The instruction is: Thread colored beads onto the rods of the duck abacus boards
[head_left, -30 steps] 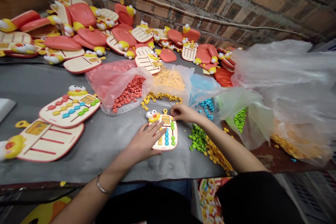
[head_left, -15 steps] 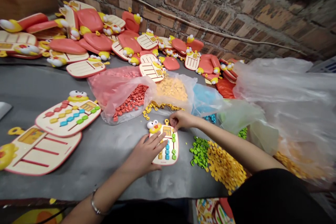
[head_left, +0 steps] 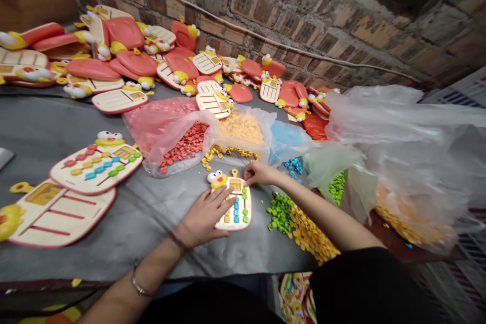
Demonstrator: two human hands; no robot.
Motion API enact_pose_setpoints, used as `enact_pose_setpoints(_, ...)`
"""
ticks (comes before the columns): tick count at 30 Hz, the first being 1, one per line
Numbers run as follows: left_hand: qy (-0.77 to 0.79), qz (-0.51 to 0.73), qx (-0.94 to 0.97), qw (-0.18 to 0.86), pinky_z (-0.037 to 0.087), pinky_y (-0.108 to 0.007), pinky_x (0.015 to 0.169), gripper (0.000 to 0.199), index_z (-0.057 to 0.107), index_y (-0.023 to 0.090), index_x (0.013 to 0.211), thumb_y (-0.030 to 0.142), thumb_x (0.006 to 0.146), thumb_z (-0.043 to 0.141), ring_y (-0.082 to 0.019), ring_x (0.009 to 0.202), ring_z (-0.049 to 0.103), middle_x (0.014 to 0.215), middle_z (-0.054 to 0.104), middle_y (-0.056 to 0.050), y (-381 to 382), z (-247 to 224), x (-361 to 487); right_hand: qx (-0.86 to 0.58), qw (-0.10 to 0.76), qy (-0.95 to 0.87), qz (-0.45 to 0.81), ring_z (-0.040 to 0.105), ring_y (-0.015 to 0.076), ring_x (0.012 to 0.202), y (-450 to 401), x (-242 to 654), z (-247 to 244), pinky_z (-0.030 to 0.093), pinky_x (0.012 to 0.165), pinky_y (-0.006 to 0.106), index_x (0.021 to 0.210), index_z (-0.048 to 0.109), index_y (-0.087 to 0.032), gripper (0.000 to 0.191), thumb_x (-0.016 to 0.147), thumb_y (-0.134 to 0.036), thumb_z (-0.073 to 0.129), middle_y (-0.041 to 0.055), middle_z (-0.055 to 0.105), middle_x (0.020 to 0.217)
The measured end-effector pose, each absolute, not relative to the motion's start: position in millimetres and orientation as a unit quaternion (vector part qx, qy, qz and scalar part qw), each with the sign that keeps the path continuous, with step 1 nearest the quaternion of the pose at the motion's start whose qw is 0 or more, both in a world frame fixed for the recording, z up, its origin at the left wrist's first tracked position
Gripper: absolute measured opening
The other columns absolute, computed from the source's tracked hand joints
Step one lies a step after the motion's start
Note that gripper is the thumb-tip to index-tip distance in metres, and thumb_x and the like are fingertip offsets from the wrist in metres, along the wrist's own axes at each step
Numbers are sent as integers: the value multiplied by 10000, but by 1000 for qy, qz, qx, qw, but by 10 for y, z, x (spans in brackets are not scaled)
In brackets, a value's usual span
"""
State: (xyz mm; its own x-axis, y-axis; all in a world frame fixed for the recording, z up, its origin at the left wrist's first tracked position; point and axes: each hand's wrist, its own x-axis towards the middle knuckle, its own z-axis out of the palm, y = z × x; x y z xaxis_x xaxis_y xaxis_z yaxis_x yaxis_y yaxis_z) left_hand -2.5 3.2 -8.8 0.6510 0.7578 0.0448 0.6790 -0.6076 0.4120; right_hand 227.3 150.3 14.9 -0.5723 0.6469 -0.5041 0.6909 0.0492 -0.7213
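Panned slightly left since a moment ago, your view shows both hands still at the duck-headed abacus board (head_left: 232, 224), lying flat on the grey table mat (head_left: 144, 243) just below frame centre. Your left hand (head_left: 201, 217) is open, fingers spread, palm down over the board's left edge, gripping nothing. Your right hand (head_left: 260, 173) is curled, its fingertips (head_left: 246, 174) pinched at the board's top right; whether they hold a bead, you cannot tell. Blue, green and yellow beads (head_left: 240, 210) sit on the board's rods. From the board, a pink bag of red beads (head_left: 182, 147) lies at eleven o'clock, with a bag of yellow beads (head_left: 243, 129) at twelve and a bag of blue beads (head_left: 286, 142) at one. Loose green beads (head_left: 280, 211) and loose yellow beads (head_left: 309, 235) spread at three to four. A beaded board (head_left: 96, 167) and a bare board (head_left: 56, 215) lie at nine; heaped duck toys (head_left: 132, 61) line the brick wall (head_left: 304, 10) beyond.
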Motion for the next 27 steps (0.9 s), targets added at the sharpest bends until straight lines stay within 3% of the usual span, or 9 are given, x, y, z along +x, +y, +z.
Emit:
enact_pose_setpoints(3,402,117,893,165,302,-450,1088,833,421,238,1418,452,706,795,-311,1416,299,1564,298,-111,27,-86,-42,492,-87,637,-588,570,128,542,1263,2360,138,464,553,247,688,613,-160,431,687,-575,731,-11,620,578)
enact_pose_setpoints(7,390,136,899,149,311,-452,1095,838,428,217,1413,373,687,814,-311,1415,299,1558,302,-130,23,-40,-63,497,-217,539,-645,561,108,565,982,2393,140,491,617,253,747,604,-153,573,654,-711,692,-3,624,651)
enact_pose_setpoints(14,347,180,912,126,237,-514,1137,741,437,199,1398,233,730,755,-312,1440,240,1560,285,-153,33,-19,-113,478,-212,619,-586,431,114,489,618,2310,149,364,479,243,751,603,-154,656,748,-802,507,-14,519,555)
enact_pose_setpoints(18,321,208,917,113,193,-528,1151,664,417,211,1407,182,793,668,-291,1461,180,1571,248,-154,8,0,-133,480,-268,657,-516,496,155,580,510,2256,147,399,521,258,807,639,-155,638,770,-776,501,27,598,667)
enact_pose_setpoints(21,307,243,915,101,217,-510,1145,706,391,224,1421,246,785,695,-306,1456,183,1580,202,-160,-24,26,-141,489,-335,661,-460,532,180,651,414,2227,152,419,556,262,808,654,-156,596,796,-732,500,41,631,737)
enact_pose_setpoints(24,313,313,891,101,235,-535,1126,861,348,262,1442,435,712,772,-359,1444,178,1586,155,-159,-38,30,-152,504,-389,637,-436,549,199,675,261,2219,159,431,576,273,789,657,-157,572,794,-709,507,41,638,734)
enact_pose_setpoints(27,354,417,817,183,205,-570,1124,974,282,274,1464,546,671,777,-382,1445,150,1586,128,-155,-5,2,-159,516,-438,604,-420,568,223,707,73,2220,160,451,614,293,791,657,-157,556,796,-692,505,48,642,741)
